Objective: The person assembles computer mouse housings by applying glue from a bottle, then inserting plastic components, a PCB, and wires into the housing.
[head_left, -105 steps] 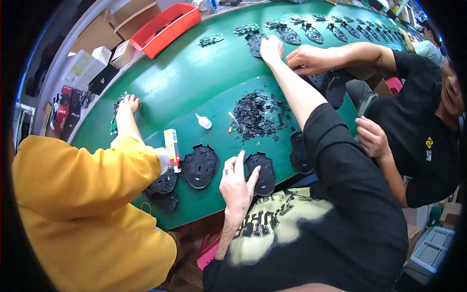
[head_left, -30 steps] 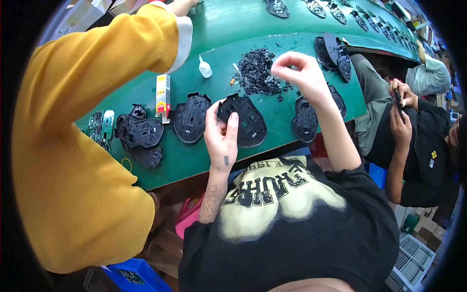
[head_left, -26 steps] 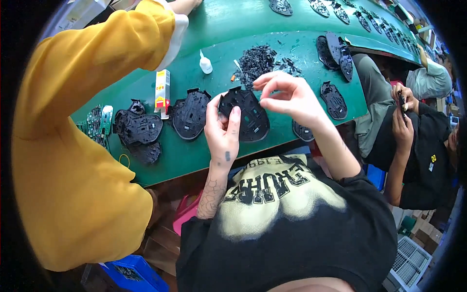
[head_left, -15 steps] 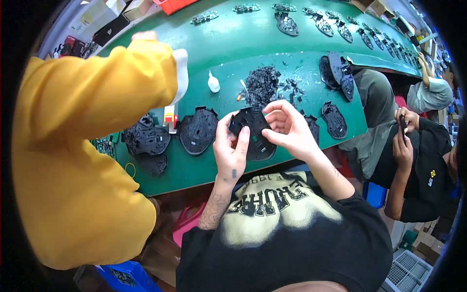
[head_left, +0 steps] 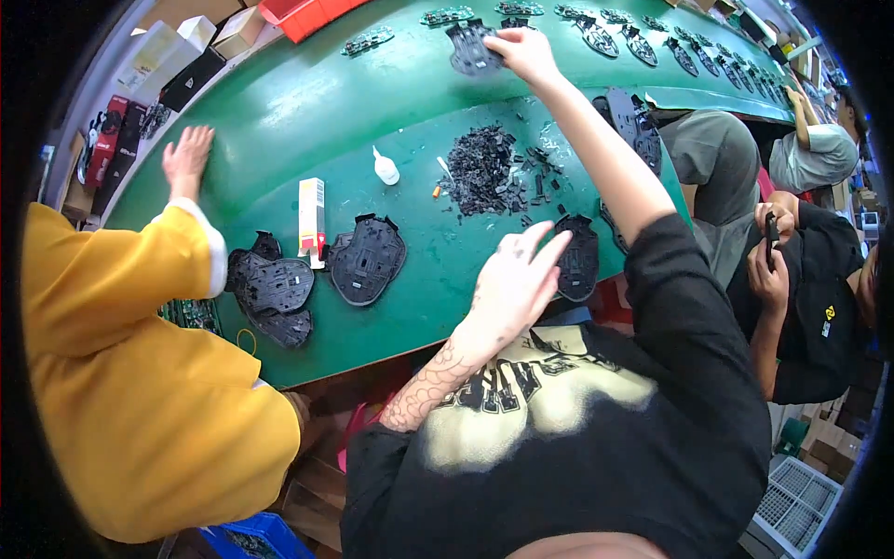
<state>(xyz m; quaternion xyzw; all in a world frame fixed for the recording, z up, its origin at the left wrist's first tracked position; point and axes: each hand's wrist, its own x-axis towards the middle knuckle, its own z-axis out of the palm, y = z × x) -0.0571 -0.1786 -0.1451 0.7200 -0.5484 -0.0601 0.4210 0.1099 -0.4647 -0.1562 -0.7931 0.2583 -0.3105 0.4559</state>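
shell (head_left: 473, 54) in right hand (head_left: 525, 52) — long axis near-to-far, rounded end nearer

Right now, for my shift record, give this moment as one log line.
right hand: holds black shell by its edge | left hand: at second shell, contact unclear | bench: white bottle, heap of black scraps

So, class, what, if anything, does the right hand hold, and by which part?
The right hand holds a black plastic shell by its right edge, as pictured.
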